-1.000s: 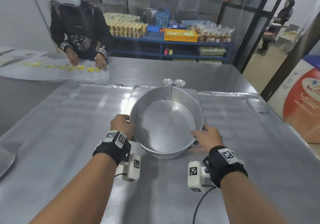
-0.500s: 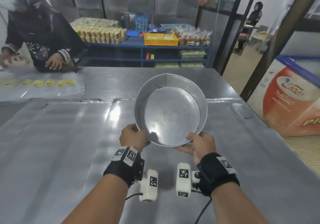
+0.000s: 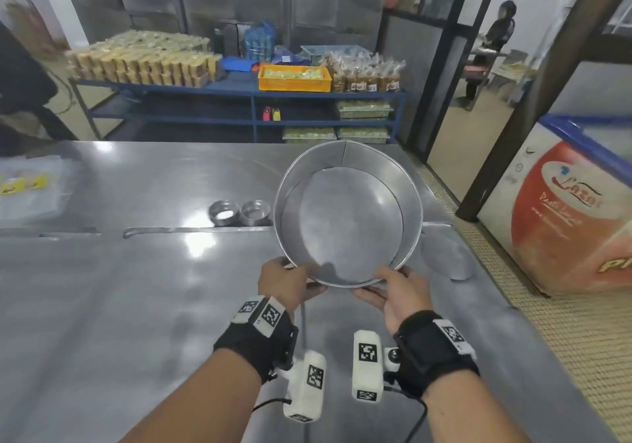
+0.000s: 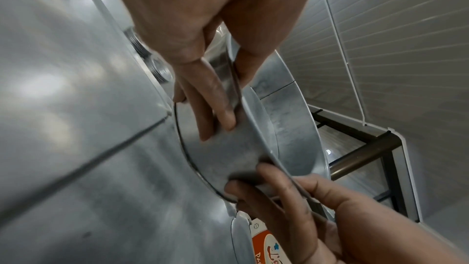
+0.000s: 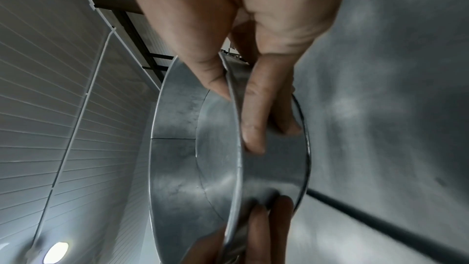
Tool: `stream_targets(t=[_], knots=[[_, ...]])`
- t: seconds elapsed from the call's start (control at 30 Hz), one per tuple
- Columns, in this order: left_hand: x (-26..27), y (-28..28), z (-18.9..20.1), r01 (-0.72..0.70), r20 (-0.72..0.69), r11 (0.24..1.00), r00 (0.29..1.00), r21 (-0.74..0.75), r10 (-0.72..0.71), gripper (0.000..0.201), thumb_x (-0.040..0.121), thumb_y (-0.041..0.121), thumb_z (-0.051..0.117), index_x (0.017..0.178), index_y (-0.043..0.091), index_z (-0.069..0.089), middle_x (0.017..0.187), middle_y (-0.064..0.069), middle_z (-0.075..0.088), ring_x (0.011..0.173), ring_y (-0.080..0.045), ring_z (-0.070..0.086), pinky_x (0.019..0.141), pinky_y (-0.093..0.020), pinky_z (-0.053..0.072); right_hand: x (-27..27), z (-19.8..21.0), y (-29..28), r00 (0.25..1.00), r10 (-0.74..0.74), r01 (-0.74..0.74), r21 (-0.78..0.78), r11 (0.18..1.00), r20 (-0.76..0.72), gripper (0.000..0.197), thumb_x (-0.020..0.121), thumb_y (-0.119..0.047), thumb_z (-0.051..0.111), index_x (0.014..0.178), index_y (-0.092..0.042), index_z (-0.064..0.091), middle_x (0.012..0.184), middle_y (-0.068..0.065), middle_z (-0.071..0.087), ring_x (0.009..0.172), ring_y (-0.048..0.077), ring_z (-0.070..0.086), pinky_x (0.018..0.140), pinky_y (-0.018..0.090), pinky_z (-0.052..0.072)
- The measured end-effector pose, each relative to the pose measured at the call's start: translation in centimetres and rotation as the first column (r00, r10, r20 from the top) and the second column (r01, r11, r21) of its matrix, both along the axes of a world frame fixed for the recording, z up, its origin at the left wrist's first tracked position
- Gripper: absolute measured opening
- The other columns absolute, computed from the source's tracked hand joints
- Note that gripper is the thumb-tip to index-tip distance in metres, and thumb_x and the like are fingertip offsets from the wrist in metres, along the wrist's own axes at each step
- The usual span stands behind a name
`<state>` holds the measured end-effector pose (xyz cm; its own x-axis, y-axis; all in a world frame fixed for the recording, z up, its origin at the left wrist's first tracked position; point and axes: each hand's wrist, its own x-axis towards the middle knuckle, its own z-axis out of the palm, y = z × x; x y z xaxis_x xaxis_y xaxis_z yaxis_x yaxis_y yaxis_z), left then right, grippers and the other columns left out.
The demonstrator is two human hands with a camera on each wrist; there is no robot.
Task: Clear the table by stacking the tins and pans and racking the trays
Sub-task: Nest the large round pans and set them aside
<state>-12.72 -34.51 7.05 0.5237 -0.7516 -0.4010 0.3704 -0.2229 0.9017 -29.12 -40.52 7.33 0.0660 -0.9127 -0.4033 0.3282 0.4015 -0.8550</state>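
Both hands are holding a large round silver metal pan lifted clear of the steel worktop and tilted so its open inside is facing the person. The left hand is pinching the near rim, thumb inside and fingers lying against the outer wall. The right hand is gripping the rim just beside it in the same way, its fingers curling along the outside. Two small round metal tins are standing side by side on the worktop to the left of the pan, touching or nearly so. A flat oval metal piece is lying on the worktop at the right, partly hidden behind the pan
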Motion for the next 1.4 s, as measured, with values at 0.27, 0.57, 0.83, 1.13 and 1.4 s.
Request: stream_targets(t=[0.27,0.57,0.83,1.13,1.4], knots=[[-5.2,-18.1,-2.3,0.073,0.076,0.997,0.995,-0.034,-0.071,0.015,0.090,-0.001,0.065,0.103,-0.002,0.059,0.096,-0.021,0.066,0.088,-0.034,0.072,0.072,-0.041,0.063,-5.2,-2.2,-16.9,0.998,-0.051,0.051,-0.017,0.999,0.037,0.011,0.089,0.011,0.054,0.094,0.001,0.057,0.096,0.022,0.064,0.072,0.032,0.068,0.051,0.035,0.059],[-6.6,-32.7,-5.8,0.151,0.085,0.987,0.986,-0.050,-0.147,0.035,0.073,0.011,0.076,0.100,-0.003,0.059,0.116,-0.029,0.067,0.097,-0.036,0.072,0.077,-0.045,0.063,-7.4,-4.5,-31.4,0.998,-0.004,-0.002,-0.097,0.995,-0.057,0.011,0.084,0.012,0.060,0.093,0.006,0.059,0.108,0.026,0.065,0.064,0.037,0.073,0.069,0.050,0.061],[-7.9,-37.8,-8.0,0.112,-0.009,0.993,0.994,-0.033,-0.113,0.024,0.089,-0.002,0.064,0.109,-0.009,0.053,0.100,-0.030,0.065,0.074,-0.036,0.074,0.061,-0.034,0.062,-8.7,-7.2,-37.4,0.979,0.001,-0.011,-0.048,0.999,-0.206,0.018,0.074,0.009,0.065,0.092,0.006,0.062,0.097,0.027,0.068,0.074,0.044,0.072,0.070,0.054,0.060],[-8.4,-39.3,-8.0,0.194,-0.010,0.981,0.981,0.020,-0.194,0.032,0.095,0.013,0.065,0.108,-0.013,0.051,0.086,-0.015,0.058,0.082,-0.039,0.067,0.080,-0.042,0.061,-9.4,-8.4,-39.7,0.933,0.105,-0.106,0.017,0.994,-0.344,0.031,0.081,-0.024,0.076,0.100,-0.006,0.059,0.106,0.025,0.068,0.087,0.043,0.072,0.056,0.041,0.061],[-8.5,-38.0,-7.9,0.233,0.171,0.966,0.953,0.110,-0.249,0.050,0.091,0.025,0.069,0.130,-0.003,0.054,0.114,-0.017,0.063,0.108,-0.034,0.068,0.084,-0.047,0.061,-9.1,-7.1,-36.6,0.931,0.127,-0.133,0.005,0.991,-0.341,0.035,0.088,-0.014,0.071,0.119,-0.006,0.056,0.111,0.011,0.059,0.098,0.040,0.064,0.070,0.054,0.061]])
